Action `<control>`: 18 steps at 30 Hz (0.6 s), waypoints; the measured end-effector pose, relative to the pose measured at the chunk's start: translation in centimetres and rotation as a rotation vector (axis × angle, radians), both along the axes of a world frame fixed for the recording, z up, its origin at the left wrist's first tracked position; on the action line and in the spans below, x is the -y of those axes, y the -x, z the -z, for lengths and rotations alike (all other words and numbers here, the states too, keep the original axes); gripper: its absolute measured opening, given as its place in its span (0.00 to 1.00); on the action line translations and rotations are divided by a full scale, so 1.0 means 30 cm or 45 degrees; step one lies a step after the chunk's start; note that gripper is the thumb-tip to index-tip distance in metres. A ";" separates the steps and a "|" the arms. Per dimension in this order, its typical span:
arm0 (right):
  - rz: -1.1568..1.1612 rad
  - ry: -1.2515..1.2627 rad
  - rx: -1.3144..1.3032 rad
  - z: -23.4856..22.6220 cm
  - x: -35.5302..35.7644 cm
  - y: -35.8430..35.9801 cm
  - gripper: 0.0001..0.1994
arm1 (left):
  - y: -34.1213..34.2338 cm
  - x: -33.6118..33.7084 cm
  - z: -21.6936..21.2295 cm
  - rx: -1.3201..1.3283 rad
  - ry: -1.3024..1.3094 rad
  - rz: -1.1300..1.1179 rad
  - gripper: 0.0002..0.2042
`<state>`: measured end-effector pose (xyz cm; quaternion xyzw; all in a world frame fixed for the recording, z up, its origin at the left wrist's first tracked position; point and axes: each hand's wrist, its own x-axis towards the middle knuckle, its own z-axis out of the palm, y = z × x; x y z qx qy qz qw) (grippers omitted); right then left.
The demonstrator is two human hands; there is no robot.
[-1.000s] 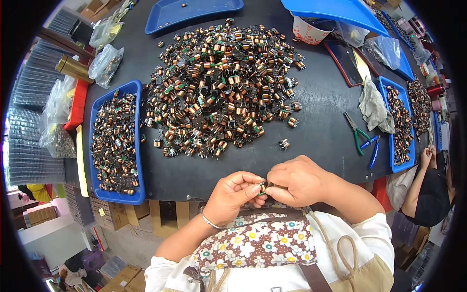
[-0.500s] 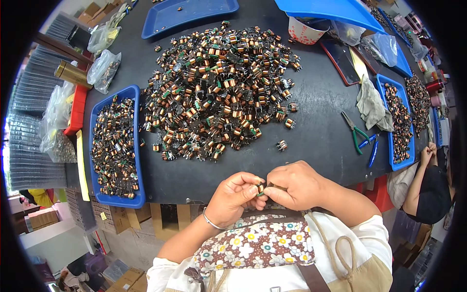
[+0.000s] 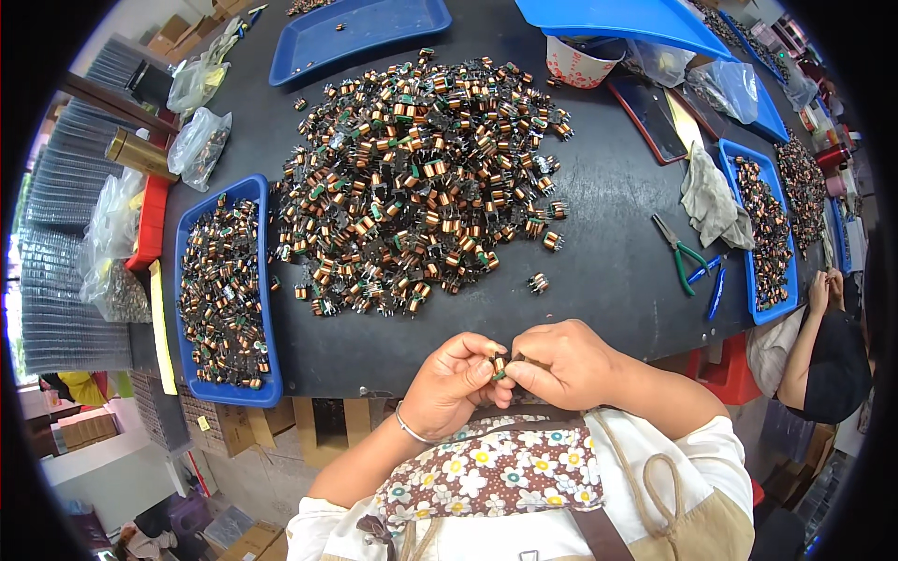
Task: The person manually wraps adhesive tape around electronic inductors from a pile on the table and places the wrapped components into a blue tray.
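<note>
A small copper-wound coil with a black body and a bit of green sits between my two hands, just off the near table edge. My left hand, with a bracelet at the wrist, pinches it between thumb and fingertips. From the other side my right hand grips it, thumb pressed on its lower end; my other right fingers are curled and partly hidden. Beyond my hands a large pile of like coils covers the middle of the dark table. One loose coil lies nearest to my hands.
On the left stands a blue tray full of coils, with a red bin behind it. Green-handled pliers, blue pens and a grey cloth lie right. Farther right are another coil-filled tray and a co-worker's arm.
The view has shifted slightly, so the table things sit a little differently. My hands keep their pinch on the coil, which has turned slightly in my fingers.
</note>
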<state>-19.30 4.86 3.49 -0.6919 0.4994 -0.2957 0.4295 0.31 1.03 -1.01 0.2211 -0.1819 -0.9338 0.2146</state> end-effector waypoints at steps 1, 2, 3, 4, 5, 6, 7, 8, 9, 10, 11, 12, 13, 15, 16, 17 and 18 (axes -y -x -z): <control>0.008 0.003 -0.001 -0.002 -0.002 -0.001 0.10 | 0.000 -0.001 -0.001 -0.016 -0.014 -0.003 0.08; 0.017 0.006 -0.003 -0.004 -0.004 -0.002 0.10 | 0.002 -0.001 -0.001 -0.028 -0.041 -0.003 0.08; 0.019 0.008 -0.003 -0.006 -0.007 -0.002 0.10 | 0.004 -0.001 0.000 -0.033 -0.027 -0.004 0.08; 0.015 -0.047 -0.011 -0.008 -0.010 -0.001 0.10 | 0.006 -0.002 0.001 -0.045 -0.024 -0.005 0.08; 0.012 -0.102 -0.019 -0.010 -0.013 -0.001 0.11 | 0.008 -0.003 0.002 -0.054 -0.034 -0.002 0.08; 0.015 -0.102 -0.019 -0.010 -0.014 -0.001 0.11 | 0.010 -0.005 0.002 -0.056 -0.022 -0.002 0.08; 0.018 -0.127 0.041 -0.010 -0.015 -0.002 0.11 | 0.012 -0.007 0.003 -0.054 -0.027 -0.009 0.08; 0.020 -0.157 0.110 -0.010 -0.016 -0.003 0.11 | 0.013 -0.007 0.004 -0.051 -0.045 -0.012 0.08; 0.023 -0.152 0.101 -0.009 -0.017 -0.003 0.11 | 0.013 -0.007 0.004 -0.052 -0.032 -0.014 0.08; 0.025 -0.149 0.089 -0.009 -0.018 -0.004 0.11 | 0.013 -0.007 0.004 -0.056 -0.024 -0.009 0.08; 0.033 -0.143 0.076 -0.008 -0.020 -0.004 0.11 | 0.013 -0.006 0.004 -0.064 -0.027 -0.003 0.08; 0.028 -0.144 0.076 -0.008 -0.023 -0.005 0.11 | 0.012 -0.007 0.004 -0.060 -0.014 -0.004 0.08; 0.062 -0.090 0.011 -0.009 -0.028 -0.007 0.11 | 0.012 -0.009 0.003 -0.055 -0.019 -0.015 0.08; 0.095 -0.034 -0.054 -0.012 -0.035 -0.010 0.11 | 0.011 -0.010 0.003 -0.049 -0.023 -0.026 0.09; 0.106 0.013 -0.093 -0.016 -0.038 -0.010 0.11 | 0.012 -0.010 0.003 -0.057 -0.009 -0.016 0.09; 0.122 0.056 -0.131 -0.020 -0.041 -0.011 0.11 | 0.013 -0.010 0.003 -0.064 -0.009 -0.001 0.09; 0.119 0.060 -0.133 -0.024 -0.041 -0.012 0.11 | 0.014 -0.009 0.003 -0.065 0.004 -0.003 0.09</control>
